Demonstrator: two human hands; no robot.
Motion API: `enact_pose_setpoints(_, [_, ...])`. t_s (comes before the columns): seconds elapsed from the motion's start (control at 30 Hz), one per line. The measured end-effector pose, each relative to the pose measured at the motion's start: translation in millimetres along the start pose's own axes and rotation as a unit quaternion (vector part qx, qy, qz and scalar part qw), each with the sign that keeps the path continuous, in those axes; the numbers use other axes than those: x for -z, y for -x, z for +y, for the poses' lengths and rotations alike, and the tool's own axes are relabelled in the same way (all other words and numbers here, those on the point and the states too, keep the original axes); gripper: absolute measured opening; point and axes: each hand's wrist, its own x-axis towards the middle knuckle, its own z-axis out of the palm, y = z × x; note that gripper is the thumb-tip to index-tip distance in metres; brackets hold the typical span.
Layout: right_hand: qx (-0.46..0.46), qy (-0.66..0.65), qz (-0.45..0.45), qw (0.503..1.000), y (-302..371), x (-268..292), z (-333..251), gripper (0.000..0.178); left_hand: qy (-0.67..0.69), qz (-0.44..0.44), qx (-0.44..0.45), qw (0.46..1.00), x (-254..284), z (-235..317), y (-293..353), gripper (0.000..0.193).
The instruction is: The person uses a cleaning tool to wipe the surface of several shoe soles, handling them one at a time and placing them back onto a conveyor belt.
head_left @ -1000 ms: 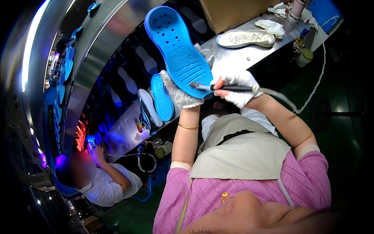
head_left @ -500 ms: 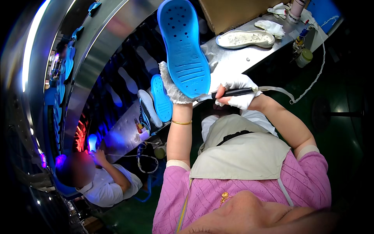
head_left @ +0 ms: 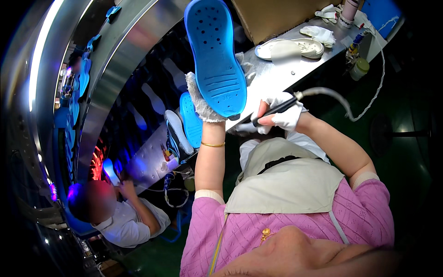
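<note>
My left hand (head_left: 203, 102), in a whitish knitted glove, is wrapped under a blue shoe sole (head_left: 220, 74) and holds it up, toe end away from me. Its thumb lies along the sole's left edge, and fingertips show past the right edge. Holes dot the toe part; ridges cross the heel part. Just right of the heel, my right hand (head_left: 285, 115), in a white glove with bare fingertips, grips a black-handled brush (head_left: 279, 106). A translucent hose (head_left: 330, 92) runs from the handle's back end. The brush's tip is blurred, below and apart from the heel.
On the metal bench (head_left: 272, 76) lie a white shoe (head_left: 311, 48) and a crumpled white glove (head_left: 318, 35), beside a cardboard box (head_left: 290, 16). Left stand another blue sole (head_left: 190, 115) and a dark shoe (head_left: 177, 131). A co-worker (head_left: 131, 217) sits at lower left. A jar (head_left: 360, 68) hangs right.
The brush has come away from the sole's heel edge and tilted more steeply, its hose arching higher. The sole has shifted slightly left. The co-worker's hands and lit sole have moved a little.
</note>
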Motion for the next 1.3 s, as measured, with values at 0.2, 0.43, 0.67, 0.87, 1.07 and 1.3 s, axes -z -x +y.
enact_pose_setpoints(0.2, [0.212, 0.023, 0.039, 0.976, -7.0, 11.4, -3.4, 0.015, -0.011, 0.087, 0.018, 0.996, 6.7, 5.4, -5.8, 0.084])
enact_pose_setpoints(0.43, [0.252, 0.205, -0.02, 0.946, -26.4, 15.0, -0.3, 0.019, -0.126, 0.161, 0.099, 0.974, 6.6, 15.3, -14.8, 0.069])
enact_pose_setpoints(0.67, [0.084, 0.193, -0.061, 0.976, -26.5, 28.0, -33.4, 0.016, -0.266, 0.209, 0.195, 0.921, -3.2, 10.2, -22.5, 0.052])
enact_pose_setpoints(0.87, [0.119, 0.273, -0.043, 0.954, -30.0, 31.3, -36.1, 0.014, -0.313, 0.207, 0.213, 0.902, -14.5, 12.2, -22.2, 0.052])
enact_pose_setpoints(1.07, [0.069, 0.188, -0.045, 0.979, -14.1, 49.1, -55.5, 0.015, -0.305, 0.209, 0.237, 0.898, -11.5, 14.1, -17.4, 0.059])
enact_pose_setpoints(1.3, [0.078, 0.082, 0.013, 0.993, -25.6, 44.2, -33.5, 0.011, 0.022, 0.03, 0.156, 0.987, 12.5, -15.5, 4.0, 0.066])
